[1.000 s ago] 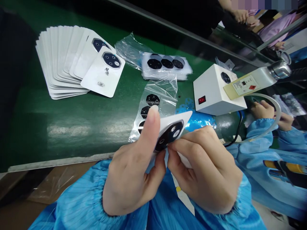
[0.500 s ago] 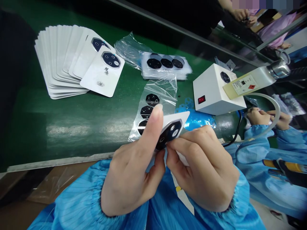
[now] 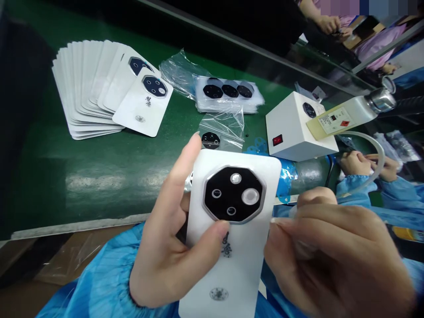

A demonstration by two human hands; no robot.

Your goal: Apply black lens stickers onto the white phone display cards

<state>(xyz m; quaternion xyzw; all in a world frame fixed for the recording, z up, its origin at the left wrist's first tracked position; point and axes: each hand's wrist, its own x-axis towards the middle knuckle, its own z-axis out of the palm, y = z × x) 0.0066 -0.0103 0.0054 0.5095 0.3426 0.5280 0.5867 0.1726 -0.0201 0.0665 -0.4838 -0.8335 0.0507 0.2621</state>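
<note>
My left hand [image 3: 179, 229] grips a white phone back cover [image 3: 245, 260] by its left edge, thumb pressed on its face below the black octagonal camera panel [image 3: 233, 194]. The cover faces me, with dark lettering and a round emblem lower down. Just off the cover's right edge is my right hand [image 3: 334, 251], fingers pinched together and slightly blurred. Something whitish shows among those fingers, too hidden to name. Behind the cover lies a clear zip bag [image 3: 228, 121] with black octagonal pieces, partly covered by my left hand and the cover.
Fanned white back covers [image 3: 86, 88] lie at the left on the green bench [image 3: 99, 176]. Stacked clear bags [image 3: 228, 104] hold black octagons. Right of them stand a white box [image 3: 288, 128] with a red switch and a tilted bottle [image 3: 351, 112]. A co-worker's hands [image 3: 356, 163] are at far right.
The cover has turned from a steep tilt to face me and sits lower and nearer. My right hand has moved right, away from the camera panel to beside the cover's edge.
</note>
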